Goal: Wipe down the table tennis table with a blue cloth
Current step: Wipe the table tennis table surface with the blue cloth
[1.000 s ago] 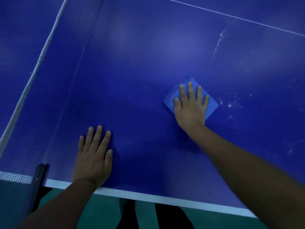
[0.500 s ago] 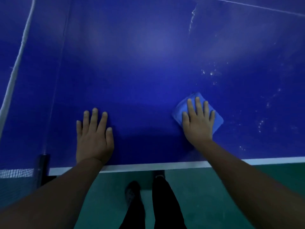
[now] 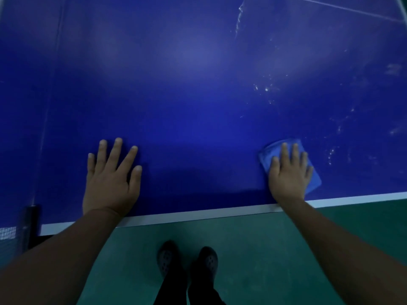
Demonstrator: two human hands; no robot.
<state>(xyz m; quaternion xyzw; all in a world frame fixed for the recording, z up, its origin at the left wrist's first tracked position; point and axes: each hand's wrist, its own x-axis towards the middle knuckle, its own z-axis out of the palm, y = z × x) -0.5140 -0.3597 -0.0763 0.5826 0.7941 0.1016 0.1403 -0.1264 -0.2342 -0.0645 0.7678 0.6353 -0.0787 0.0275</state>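
The folded blue cloth [image 3: 293, 164] lies flat on the dark blue table tennis bench [image 3: 198, 95], close to its white near edge [image 3: 198, 214] and over to the right. Your right hand [image 3: 289, 172] rests on top of it, fingers straight and slightly spread, palm pressing down rather than pinching the fabric. That flat grip likely keeps the whole pad in contact with the surface so it picks up dust as it slides. Your left hand [image 3: 111, 177] is planted on the bare bench near the same edge, well apart from the cloth, fingers splayed and holding nothing, probably to brace your weight as you lean over. Pale smudges and specks [image 3: 266, 89] show beyond and to the right of the cloth, so that stretch looks unwiped. The black net post [image 3: 30, 225] stands at the near left corner.
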